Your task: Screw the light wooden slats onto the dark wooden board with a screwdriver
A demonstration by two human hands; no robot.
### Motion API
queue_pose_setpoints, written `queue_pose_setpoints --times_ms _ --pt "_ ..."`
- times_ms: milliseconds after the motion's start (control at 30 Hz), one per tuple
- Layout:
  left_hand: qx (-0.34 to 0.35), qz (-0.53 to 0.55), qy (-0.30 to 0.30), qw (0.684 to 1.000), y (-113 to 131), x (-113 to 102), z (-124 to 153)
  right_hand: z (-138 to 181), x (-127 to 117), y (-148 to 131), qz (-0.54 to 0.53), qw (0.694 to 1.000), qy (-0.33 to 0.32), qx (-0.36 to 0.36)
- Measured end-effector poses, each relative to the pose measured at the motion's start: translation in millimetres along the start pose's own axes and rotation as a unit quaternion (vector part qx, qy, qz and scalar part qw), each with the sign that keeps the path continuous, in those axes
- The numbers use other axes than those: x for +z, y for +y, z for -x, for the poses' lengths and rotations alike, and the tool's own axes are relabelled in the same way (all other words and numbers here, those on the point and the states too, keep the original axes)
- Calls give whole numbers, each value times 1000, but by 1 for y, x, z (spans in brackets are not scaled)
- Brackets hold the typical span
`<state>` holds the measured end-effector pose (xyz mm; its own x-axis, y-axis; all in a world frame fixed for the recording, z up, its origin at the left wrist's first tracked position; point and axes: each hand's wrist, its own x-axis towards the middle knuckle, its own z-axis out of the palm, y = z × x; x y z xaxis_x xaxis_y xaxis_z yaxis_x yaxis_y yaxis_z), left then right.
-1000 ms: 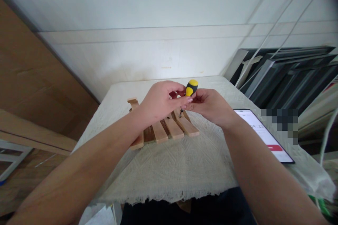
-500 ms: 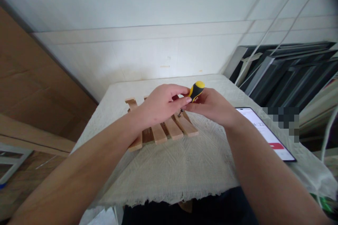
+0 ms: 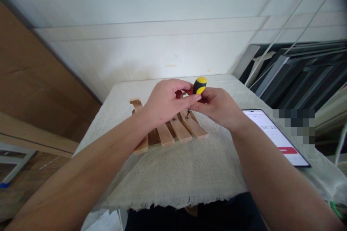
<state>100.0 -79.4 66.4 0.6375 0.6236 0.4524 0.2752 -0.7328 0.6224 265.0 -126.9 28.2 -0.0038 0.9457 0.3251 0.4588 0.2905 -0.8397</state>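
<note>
A screwdriver with a yellow and black handle stands nearly upright between my hands. My left hand has its thumb and fingers closed on the handle from the left. From the right, the fingers of my right hand are closed around the lower handle and shaft, though part of that grip is hidden. The tip reaches a screw at the rightmost slat of a slatted wooden piece. Several pale slats lie side by side on the cloth, and my left hand and forearm cover some of them.
The table has a cream woven cloth with a frayed front edge. A phone with a lit screen lies by my right forearm. Dark framed panels lean at the right, a cardboard sheet at the left. A white wall closes the back.
The screwdriver has gone from leaning right to nearly upright, and my fingers have shifted with it. The whole view has moved slightly.
</note>
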Motion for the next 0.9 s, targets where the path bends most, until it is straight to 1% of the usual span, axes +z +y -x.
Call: queue_pose_setpoints --times_ms 67,133,233,367,433,533,633,767,900 --pt "2 4 -15 1000 0 0 0 0 -1 0 -24 1000 -14 -5" --pt "-1 10 -17 1000 1 0 0 1 -4 -1 -56 997 -45 -9" --pt "-10 21 10 1000 0 1 -1 0 -7 -1 -72 994 -79 -5" --pt "-26 10 58 998 -2 2 0 -1 -5 1 -51 997 -58 -1" --pt "-28 6 67 997 -3 1 0 -1 -3 2 -41 998 -43 2" --pt "-26 25 46 998 -2 2 1 -1 -2 2 -34 999 -35 8" --pt "-17 57 33 998 -2 4 2 0 -3 -1 -55 997 -47 2" --pt "-22 62 44 997 -4 6 2 0 -5 -3 -85 994 -68 -5" --pt "-36 20 66 997 -5 4 2 -1 -4 0 -75 995 -58 14"
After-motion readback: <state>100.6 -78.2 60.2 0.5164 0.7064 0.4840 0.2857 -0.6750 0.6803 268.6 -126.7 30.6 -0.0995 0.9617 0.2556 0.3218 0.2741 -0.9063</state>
